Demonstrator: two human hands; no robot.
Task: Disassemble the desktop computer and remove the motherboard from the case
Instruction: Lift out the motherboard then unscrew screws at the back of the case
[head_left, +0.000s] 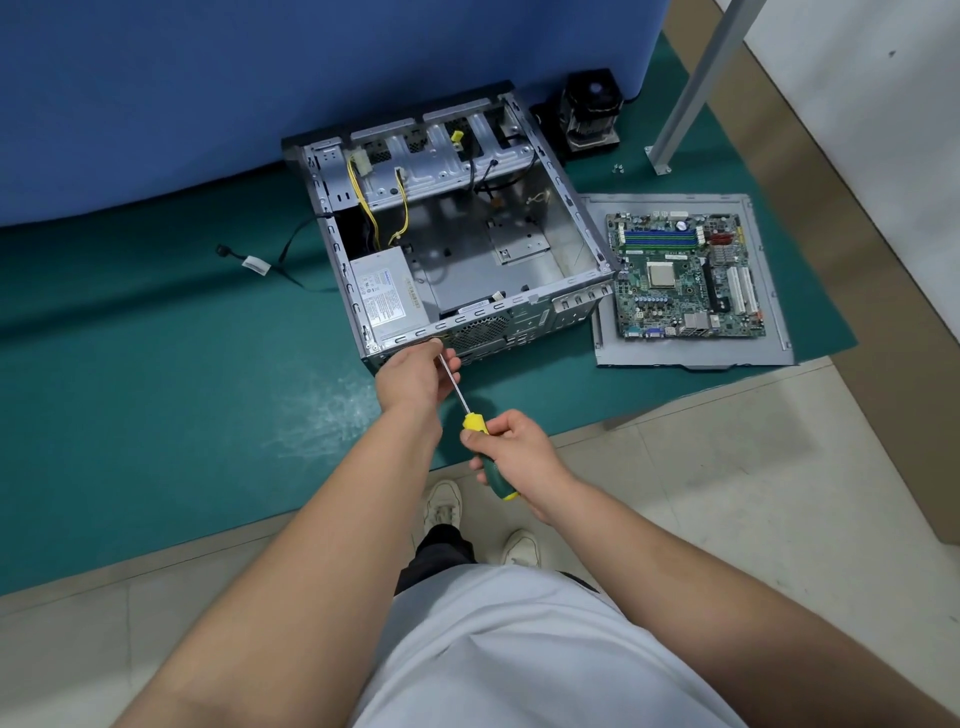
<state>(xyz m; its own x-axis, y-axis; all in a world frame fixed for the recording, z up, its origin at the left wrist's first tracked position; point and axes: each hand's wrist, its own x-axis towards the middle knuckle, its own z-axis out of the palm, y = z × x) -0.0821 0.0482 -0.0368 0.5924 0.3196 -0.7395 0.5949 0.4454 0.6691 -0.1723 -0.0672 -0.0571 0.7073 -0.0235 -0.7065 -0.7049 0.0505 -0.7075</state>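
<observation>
The open grey computer case (571, 208) lies on its side on a green mat. Inside it, a silver power supply (384, 293) sits at the near left with yellow cables above it. The green motherboard (680, 275) lies outside the case on the grey side panel (769, 343) to the right. My right hand (511, 449) grips the yellow-green handle of a screwdriver (480, 423). My left hand (415, 376) pinches the screwdriver's metal shaft near its tip, at the case's near rear edge. The tip is hidden behind my fingers.
A black CPU cooler (592, 111) stands behind the case by a blue partition (260, 78). Small screws (618, 168) lie near a grey metal post (691, 88). A loose black cable (254, 265) trails left of the case. My shoes (441, 506) stand at the mat's (156, 389) edge.
</observation>
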